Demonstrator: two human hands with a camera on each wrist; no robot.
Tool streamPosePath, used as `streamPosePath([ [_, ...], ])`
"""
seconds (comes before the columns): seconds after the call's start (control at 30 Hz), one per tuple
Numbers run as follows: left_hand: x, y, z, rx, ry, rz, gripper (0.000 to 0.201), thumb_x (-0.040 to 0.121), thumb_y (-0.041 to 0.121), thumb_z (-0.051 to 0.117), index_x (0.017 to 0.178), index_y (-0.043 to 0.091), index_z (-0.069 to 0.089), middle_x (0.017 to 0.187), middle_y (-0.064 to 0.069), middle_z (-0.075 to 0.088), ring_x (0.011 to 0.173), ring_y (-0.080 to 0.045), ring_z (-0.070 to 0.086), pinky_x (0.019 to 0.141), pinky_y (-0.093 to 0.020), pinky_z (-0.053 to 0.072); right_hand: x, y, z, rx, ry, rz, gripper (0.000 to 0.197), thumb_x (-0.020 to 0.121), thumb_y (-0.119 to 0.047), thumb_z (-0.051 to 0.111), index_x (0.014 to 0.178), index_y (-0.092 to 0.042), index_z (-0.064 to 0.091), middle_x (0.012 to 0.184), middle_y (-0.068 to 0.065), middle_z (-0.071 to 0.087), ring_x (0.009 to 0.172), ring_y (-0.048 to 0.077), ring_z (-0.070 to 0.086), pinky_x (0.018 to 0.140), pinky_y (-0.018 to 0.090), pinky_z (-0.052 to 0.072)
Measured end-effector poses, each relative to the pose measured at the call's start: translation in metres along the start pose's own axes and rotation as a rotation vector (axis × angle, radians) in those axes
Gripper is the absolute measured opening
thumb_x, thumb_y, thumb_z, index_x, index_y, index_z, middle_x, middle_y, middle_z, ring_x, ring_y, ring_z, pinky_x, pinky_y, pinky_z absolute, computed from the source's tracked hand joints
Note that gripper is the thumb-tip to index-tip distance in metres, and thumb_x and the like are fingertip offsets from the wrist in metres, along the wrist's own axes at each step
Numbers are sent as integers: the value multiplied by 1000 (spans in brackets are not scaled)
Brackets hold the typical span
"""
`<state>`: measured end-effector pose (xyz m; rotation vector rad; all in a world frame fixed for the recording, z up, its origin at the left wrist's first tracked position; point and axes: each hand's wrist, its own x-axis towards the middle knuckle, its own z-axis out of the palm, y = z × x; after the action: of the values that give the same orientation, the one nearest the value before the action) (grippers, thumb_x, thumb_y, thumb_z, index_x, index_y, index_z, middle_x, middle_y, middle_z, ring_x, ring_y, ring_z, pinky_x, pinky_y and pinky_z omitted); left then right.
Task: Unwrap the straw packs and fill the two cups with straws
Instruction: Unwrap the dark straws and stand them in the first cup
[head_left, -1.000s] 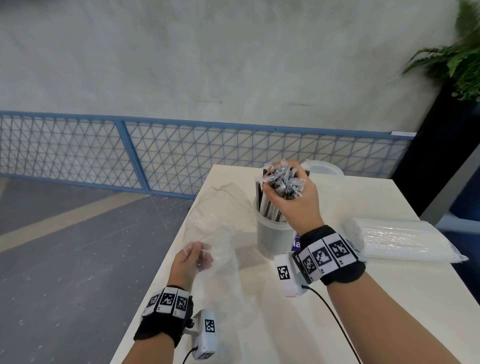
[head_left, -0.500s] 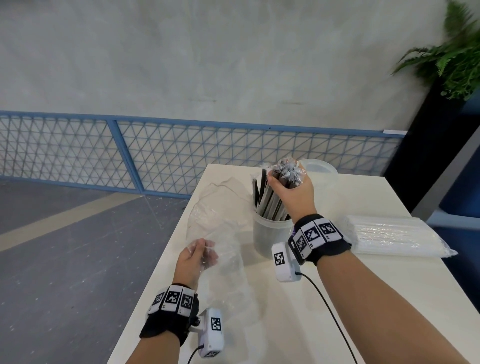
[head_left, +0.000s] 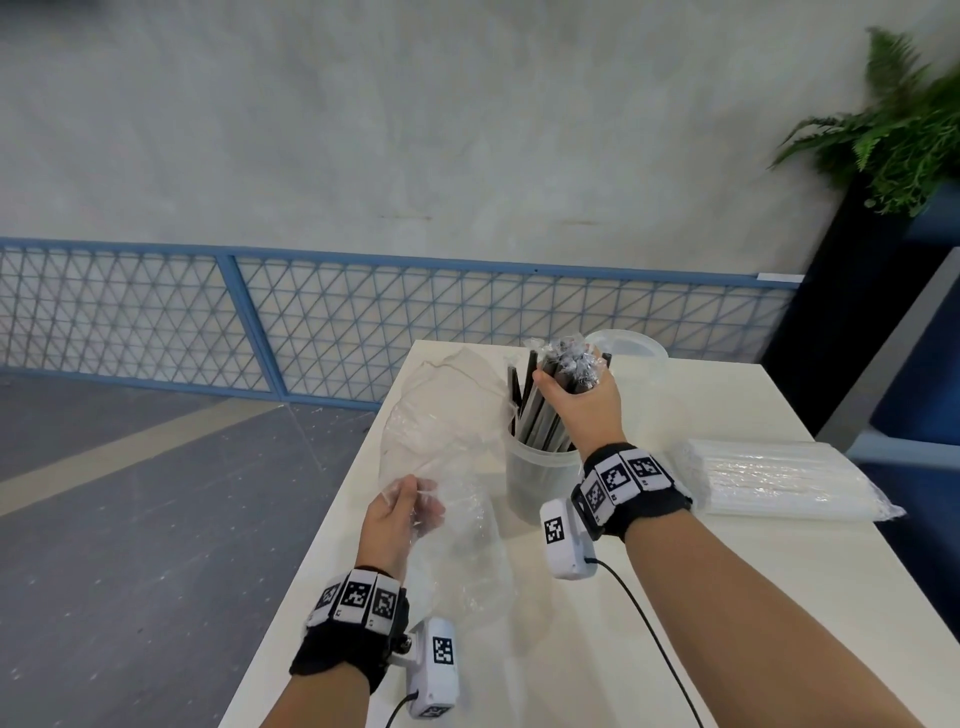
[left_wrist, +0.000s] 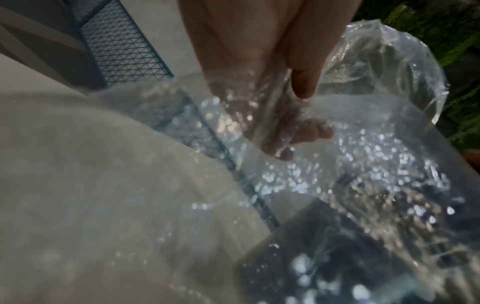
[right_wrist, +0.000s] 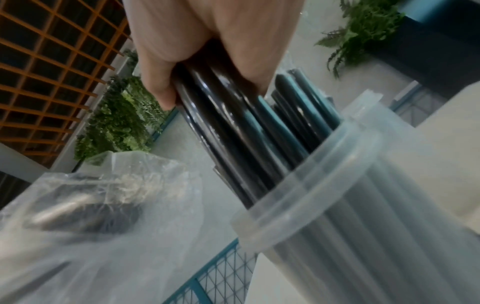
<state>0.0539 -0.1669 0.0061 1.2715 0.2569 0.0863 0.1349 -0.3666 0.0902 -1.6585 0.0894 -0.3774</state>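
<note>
Straws (head_left: 545, 410), black and individually wrapped, stand bundled in the near cup (head_left: 540, 480), the right hand (head_left: 582, 410) clamped round their tops. Beside that cup, the left hand (head_left: 400, 514) pinches the emptied wrapper (head_left: 447, 447). Light, slick sleeves likely slip; a hold mid-bundle seems safest.

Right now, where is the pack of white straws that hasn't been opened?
In the head view the pack of white straws lies flat on the table at the right, just beyond the right hand and right of the cup holding black straws.
</note>
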Motion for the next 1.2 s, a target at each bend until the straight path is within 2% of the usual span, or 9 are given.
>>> streamPosePath([
  [0.3, -10, -9, -2, -78, 72, -9, 35, 100, 27, 32, 85, 8, 57, 57, -1, 61, 61, -14, 60, 74, -34, 49, -26, -12, -29, -11, -43, -199, 94, 69, -24, 80, 143, -24, 21, 143, -2, 39, 130, 12, 40, 107, 28, 35],
  [0.43, -15, -17, -4, -123, 169, -43, 37, 99, 34, 29, 90, 11, 55, 77, -11, 57, 76, -24, 59, 74, -34, 51, -63, 19, -51, -16, 135, -227, 68, 78, -19, 73, 134, -19, 35, 136, -5, 43, 125, 9, 45, 100, 23, 42],
  [0.57, -18, -27, 1, -165, 183, -85, 37, 98, 43, 26, 97, 17, 52, 86, -14, 61, 79, -27, 60, 76, -38, 50, -90, 61, -54, -170, -131, 127, 40, 84, -27, 66, 118, -16, 48, 119, 2, 55, 112, 23, 56, 84, 19, 48],
  [0.7, -22, -35, 10, -189, 163, -114, 42, 95, 51, 24, 104, 18, 50, 89, -14, 61, 82, -30, 60, 84, -43, 48, -112, 85, -48, -140, -433, 545, 62, 85, -52, 53, 137, -25, 32, 132, 3, 48, 118, 23, 51, 93, 36, 45],
  [0.83, -24, -45, 16, -166, 122, -204, 44, 94, 52, 26, 115, 17, 42, 96, -14, 60, 84, -30, 61, 85, -42, 47, -116, 91, -39, -90, -435, 546, 50, 89, -47, 51, 132, -24, 38, 120, 6, 57, 107, 22, 60, 81, 34, 49],
  [0.93, -19, -50, 10, 155, 266, -130, 59, 89, 36, 54, 134, 15, 21, 128, -15, 42, 111, -32, 52, 97, -43, 41, -112, 84, -38, -112, -397, 420, 25, 95, -30, 48, 116, -16, 49, 93, 3, 59, 88, 18, 65, 78, 38, 49],
  [1.07, -8, -30, -8, 903, 347, 339, 98, 68, 33, 80, 142, 7, 21, 146, -16, 28, 134, -33, 29, 111, -48, 18, -103, 73, -49, -226, -550, 352, 17, 97, -22, 45, 106, -11, 53, 80, 0, 53, 72, 12, 57, 73, 31, 50],
  [1.13, -2, -19, -12, 1127, 154, 281, 76, 75, 45, 70, 136, 14, 36, 134, -6, 47, 130, -24, 39, 113, -42, 8, -100, 70, -53, -239, -653, 348, 13, 97, -21, 45, 99, -14, 56, 76, -1, 53, 70, 10, 55, 71, 26, 49],
  [1.2, 3, -18, -14, 1041, 3, 90, 42, 83, 48, 59, 110, 16, 54, 95, -1, 64, 102, -23, 58, 105, -38, 31, -98, 68, -54, -266, -709, 317, 11, 96, -21, 46, 93, -20, 57, 73, -2, 53, 69, 9, 54, 70, 24, 48],
])
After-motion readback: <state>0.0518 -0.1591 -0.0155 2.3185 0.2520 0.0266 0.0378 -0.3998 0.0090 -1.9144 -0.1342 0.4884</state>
